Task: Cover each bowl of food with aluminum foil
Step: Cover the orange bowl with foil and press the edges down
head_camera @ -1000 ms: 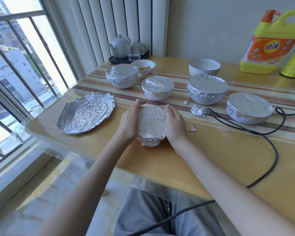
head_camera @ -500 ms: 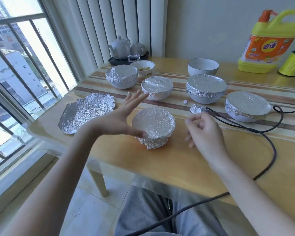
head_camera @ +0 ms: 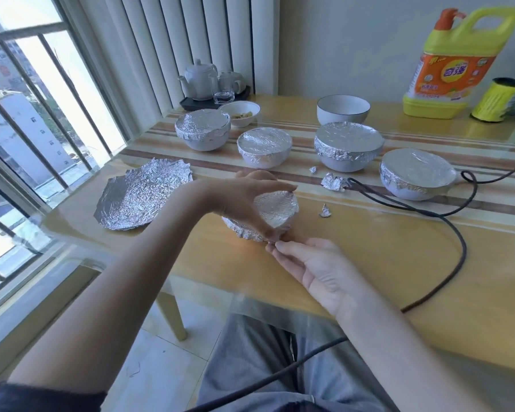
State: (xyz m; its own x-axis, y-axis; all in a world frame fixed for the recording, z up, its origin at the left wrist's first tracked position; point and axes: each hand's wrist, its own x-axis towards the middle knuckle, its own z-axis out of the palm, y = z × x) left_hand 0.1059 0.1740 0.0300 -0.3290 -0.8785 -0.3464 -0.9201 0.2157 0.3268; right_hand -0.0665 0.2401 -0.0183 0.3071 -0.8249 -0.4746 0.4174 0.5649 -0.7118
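A small bowl wrapped in crinkled foil (head_camera: 281, 208) stands near the table's front edge. My left hand (head_camera: 244, 203) arches over it and grips it, fingers across the far rim and thumb at the near side. My right hand (head_camera: 315, 269) lies palm up just in front, and its fingertips pinch the foil's loose near edge under the rim. Several other foil-covered bowls stand in a row behind, from the left one (head_camera: 202, 129) to the right one (head_camera: 417, 172). A spare crumpled foil sheet (head_camera: 143, 197) lies to the left.
Behind the row are a small uncovered bowl with food (head_camera: 241, 113) and an uncovered white bowl (head_camera: 343, 110). Foil scraps (head_camera: 333, 182) lie by a black cable (head_camera: 458, 239) looping across the right. A detergent bottle (head_camera: 455, 63), a yellow roll (head_camera: 498, 99) and a teapot tray (head_camera: 202, 81) stand at the back.
Both hands lifted off the wrapped bowl, then returned. My left hand now grips it from above and my right hand has come under its near edge to pinch the foil.
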